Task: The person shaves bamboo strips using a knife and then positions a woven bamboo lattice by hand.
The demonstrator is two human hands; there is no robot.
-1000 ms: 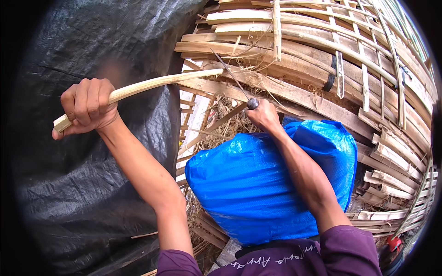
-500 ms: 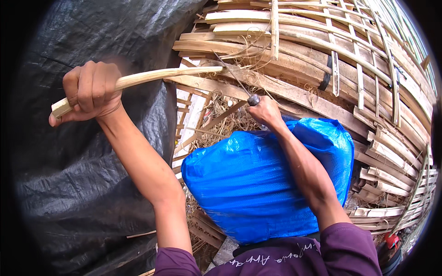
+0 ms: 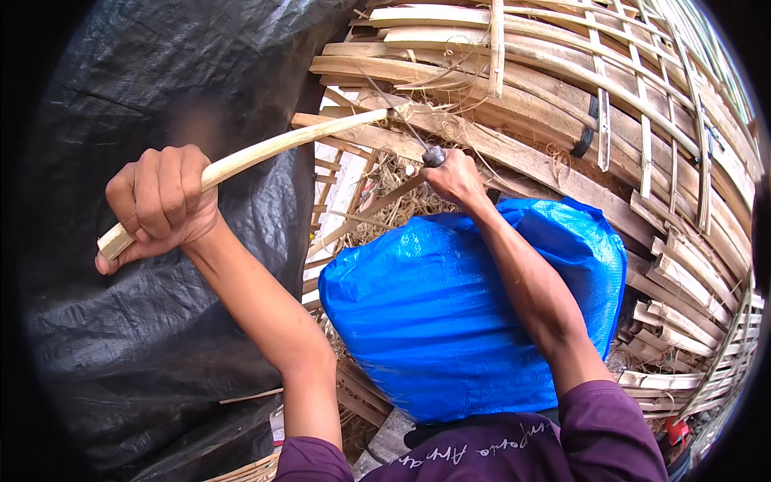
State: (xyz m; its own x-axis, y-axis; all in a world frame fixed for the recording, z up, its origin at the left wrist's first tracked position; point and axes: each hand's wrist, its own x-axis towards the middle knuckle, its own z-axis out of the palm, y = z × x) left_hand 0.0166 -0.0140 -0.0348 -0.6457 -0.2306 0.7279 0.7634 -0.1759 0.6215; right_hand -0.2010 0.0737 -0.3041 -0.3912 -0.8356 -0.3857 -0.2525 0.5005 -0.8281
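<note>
My left hand (image 3: 165,201) is closed in a fist round the near end of a long, pale bamboo strip (image 3: 281,146). The strip bends upward to the right, its far end meeting the thin blade of a knife (image 3: 412,131). My right hand (image 3: 456,178) grips that knife by its handle, most of which the fingers cover; a dark collar shows at the blade's base. The blade points up and left across the strip's tip, over a split bamboo plank (image 3: 514,153). Thin curled shavings (image 3: 450,120) lie around the blade.
A blue plastic sheet (image 3: 458,313) lies over my lap. Black tarpaulin (image 3: 161,337) hangs along the left. Stacked split bamboo planks (image 3: 554,104) and a slatted bamboo lattice (image 3: 642,96) fill the upper right. Shavings (image 3: 393,189) heap below the knife.
My left hand has dropped lower with its end of the strip, so the strip slants more steeply. My right hand with the knife has shifted slightly left and up in the picture.
</note>
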